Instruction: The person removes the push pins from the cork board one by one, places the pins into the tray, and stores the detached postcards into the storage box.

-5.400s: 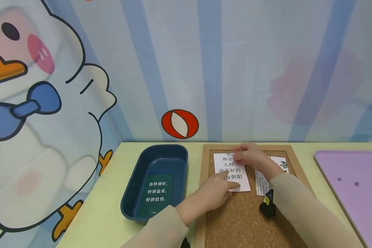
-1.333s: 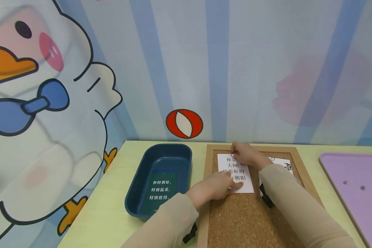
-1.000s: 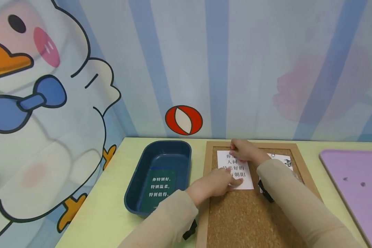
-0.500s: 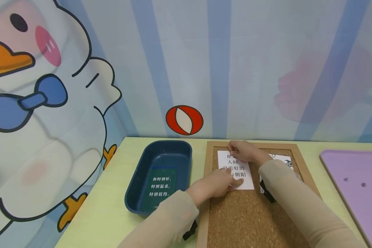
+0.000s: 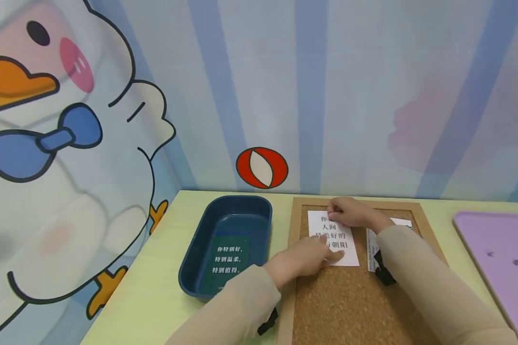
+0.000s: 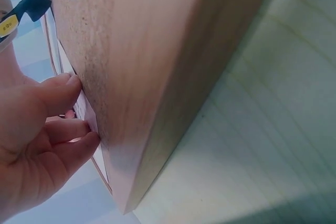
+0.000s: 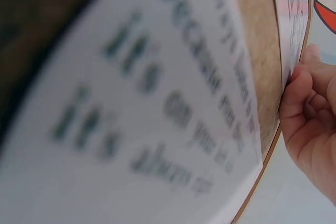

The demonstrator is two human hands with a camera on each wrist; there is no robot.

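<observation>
A white card (image 5: 349, 259) with several lines of Chinese print lies on the upper left of a wood-framed cork board (image 5: 336, 306). My left hand (image 5: 300, 256) rests its fingertips on the card's lower part, thumb and fingers spread apart. At the card's top edge, my right hand (image 5: 351, 213) has curled fingers over the spot where a small clear push pin showed earlier; the fingers hide it now. A second white card (image 5: 371, 251) lies to the right, partly under my right forearm. Its blurred English print fills much of the right wrist view.
Left of the board stands a dark blue basin (image 5: 186, 268) holding a green card (image 5: 224, 242) with white print. A lilac tray (image 5: 500, 235) with small dark marks or bits lies at the right. A printed cloth (image 5: 349, 96) hangs behind the table.
Since the oldest frame, my right hand has closed its fingers over the pin at the card's top. My left hand stays on the card. The whole head view has shifted slightly.
</observation>
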